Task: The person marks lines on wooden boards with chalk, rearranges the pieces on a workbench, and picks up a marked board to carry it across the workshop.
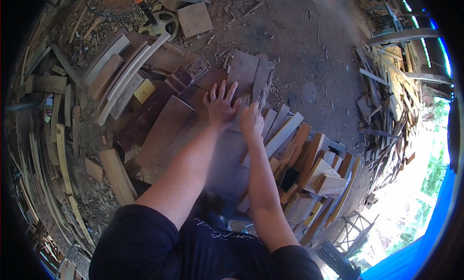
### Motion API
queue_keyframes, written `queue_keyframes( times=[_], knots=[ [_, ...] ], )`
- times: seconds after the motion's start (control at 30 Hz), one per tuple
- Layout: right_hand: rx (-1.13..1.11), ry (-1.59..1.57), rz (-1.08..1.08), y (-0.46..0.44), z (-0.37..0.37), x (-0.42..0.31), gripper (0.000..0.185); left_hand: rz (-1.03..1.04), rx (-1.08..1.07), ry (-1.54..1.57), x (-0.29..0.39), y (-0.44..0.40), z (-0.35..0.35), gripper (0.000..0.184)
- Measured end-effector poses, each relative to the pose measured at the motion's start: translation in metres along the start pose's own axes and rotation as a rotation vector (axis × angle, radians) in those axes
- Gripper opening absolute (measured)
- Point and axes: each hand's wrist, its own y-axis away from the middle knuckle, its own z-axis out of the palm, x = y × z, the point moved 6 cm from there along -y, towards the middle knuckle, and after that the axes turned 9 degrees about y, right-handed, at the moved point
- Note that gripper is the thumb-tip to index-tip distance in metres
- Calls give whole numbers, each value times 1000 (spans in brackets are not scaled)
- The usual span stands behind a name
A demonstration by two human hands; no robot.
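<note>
My left hand point(222, 106) lies with fingers spread on a brown board point(208, 82) in the middle of the view. Just to its right, my right hand point(252, 120) is closed, its fingers curled. A thin dark strip point(255, 81) runs up from near my right hand, over a flat grey-brown board point(241, 70); whether the fingers grip this strip is too small to tell. A rough-edged piece of wood point(263, 82) lies just above my right hand.
Wood offcuts point(309, 159) are stacked at the right of my arms. Long curved-looking boards point(123, 74) and a yellow block point(144, 90) lie at the left. A wheel-like base point(166, 25) stands at the top. Scrap wood point(382, 101) is piled along the far right.
</note>
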Motion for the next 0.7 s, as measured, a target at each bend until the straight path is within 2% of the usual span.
queue_keyframes(
  times=[0.1, 0.27, 0.3, 0.37, 0.47, 0.57, 0.7],
  knots=[
    [17, -15, 17, 3, -2, -1, 22, 10, 8, 1, -1, 0, 2, 57],
    [-101, 76, 140, 52, -6, 4, 22, -3, 6, -4, -1, 0, 4, 58],
    [-105, 75, 140, 41, -1, 6, 22, 3, 11, 0, -1, 0, 3, 58],
    [28, 45, 0, 1, 4, 4, 23, 2, 3, -3, 0, 3, 2, 57],
    [57, 29, -32, -10, 4, 1, 22, 7, 8, -11, -2, 1, 2, 56],
    [1, 44, 50, 43, -6, 2, 21, 5, 16, -1, -2, -2, 6, 57],
    [-43, 53, 93, 46, 0, 3, 22, -4, -5, 20, -1, 0, 2, 58]
  ],
)
